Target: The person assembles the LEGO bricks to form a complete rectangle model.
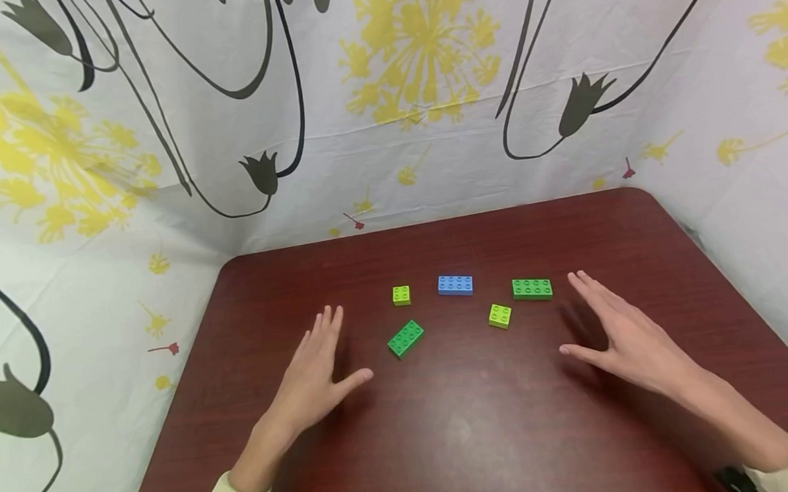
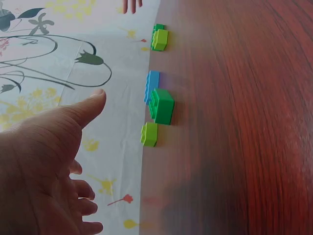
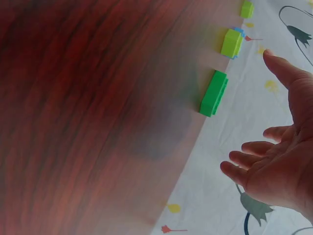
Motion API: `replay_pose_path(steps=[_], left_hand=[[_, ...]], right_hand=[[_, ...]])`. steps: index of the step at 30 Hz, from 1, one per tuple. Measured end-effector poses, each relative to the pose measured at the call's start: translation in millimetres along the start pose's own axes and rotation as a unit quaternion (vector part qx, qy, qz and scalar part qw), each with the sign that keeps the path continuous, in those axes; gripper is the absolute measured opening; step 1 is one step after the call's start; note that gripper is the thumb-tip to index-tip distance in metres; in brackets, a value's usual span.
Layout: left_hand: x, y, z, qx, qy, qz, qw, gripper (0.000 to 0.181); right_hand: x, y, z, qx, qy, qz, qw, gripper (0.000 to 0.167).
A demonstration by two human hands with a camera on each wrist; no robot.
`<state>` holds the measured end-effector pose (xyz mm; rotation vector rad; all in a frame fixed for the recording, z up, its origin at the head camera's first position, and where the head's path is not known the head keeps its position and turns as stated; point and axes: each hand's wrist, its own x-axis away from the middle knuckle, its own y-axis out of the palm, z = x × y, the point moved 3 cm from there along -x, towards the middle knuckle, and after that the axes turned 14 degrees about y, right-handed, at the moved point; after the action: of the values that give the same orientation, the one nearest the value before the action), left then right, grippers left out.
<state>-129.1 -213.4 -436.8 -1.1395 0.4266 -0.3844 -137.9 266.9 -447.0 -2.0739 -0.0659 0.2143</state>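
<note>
Several toy building bricks lie apart on the dark red table. My left hand (image 1: 314, 378) hovers left of them with straight fingers and the thumb spread, holding nothing. Nearest to it is a tilted green brick (image 1: 406, 339), with a small lime brick (image 1: 401, 295) behind it. A blue brick (image 1: 455, 285) lies at the middle back. Toward the right are another small lime brick (image 1: 500, 316) and a second green brick (image 1: 532, 289). Beside that green brick my right hand (image 1: 625, 335) is held out, fingers extended, thumb apart, touching no brick.
The wood-grain table (image 1: 475, 433) has rounded far corners. White fabric (image 1: 390, 165) with grey tulips and yellow flowers hangs behind and along both sides. Light sleeves and dark wrist straps show at the bottom of the head view.
</note>
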Motion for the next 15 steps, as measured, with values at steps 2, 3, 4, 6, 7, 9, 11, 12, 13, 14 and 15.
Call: replay_pose_path(steps=[2,3,4,6,7,9,11,12,13,14,15], left_hand=[[-2.4,2.9,1.1,0.012,0.003,-0.005,0.9999,0.117],[-3.6,4.1,1.7,0.018,0.004,-0.008,0.9998,0.118],[-4.9,5.6,2.2,0.023,0.006,-0.01,0.9997,0.118],[-7.3,7.8,3.5,0.034,0.011,-0.012,0.9993,0.119],[-8.2,8.9,3.9,0.04,0.012,-0.013,0.999,0.119],[-9.9,11.5,4.2,0.054,0.008,-0.017,0.9984,0.119],[-11.2,13.9,4.4,0.073,0.004,-0.019,0.9972,0.118],[-11.8,15.0,4.6,0.083,0.002,-0.019,0.9964,0.118],[-12.5,16.4,4.5,0.093,-0.003,-0.02,0.9955,0.118],[-13.0,17.8,4.5,0.102,-0.005,-0.021,0.9946,0.118],[-13.5,19.3,4.5,0.11,-0.006,-0.02,0.9937,0.118]], right_hand=[[-3.5,2.5,0.5,-0.008,0.007,-0.012,0.9999,0.118],[-5.3,3.7,1.1,-0.014,0.011,-0.018,0.9997,0.118],[-7.1,4.9,1.6,-0.018,0.017,-0.024,0.9994,0.118],[-10.5,6.7,2.3,-0.027,0.026,-0.036,0.9986,0.116],[-12.1,7.7,2.6,-0.032,0.03,-0.041,0.9982,0.116],[-15.6,9.3,2.8,-0.041,0.034,-0.05,0.9973,0.115],[-18.6,10.7,2.7,-0.048,0.041,-0.059,0.9962,0.116],[-20.1,11.5,2.8,-0.052,0.045,-0.063,0.9957,0.116],[-21.7,12.4,3.0,-0.055,0.049,-0.068,0.9949,0.116],[-23.1,13.3,3.3,-0.059,0.053,-0.073,0.9942,0.116],[-24.6,14.2,3.5,-0.063,0.057,-0.078,0.9934,0.116]])
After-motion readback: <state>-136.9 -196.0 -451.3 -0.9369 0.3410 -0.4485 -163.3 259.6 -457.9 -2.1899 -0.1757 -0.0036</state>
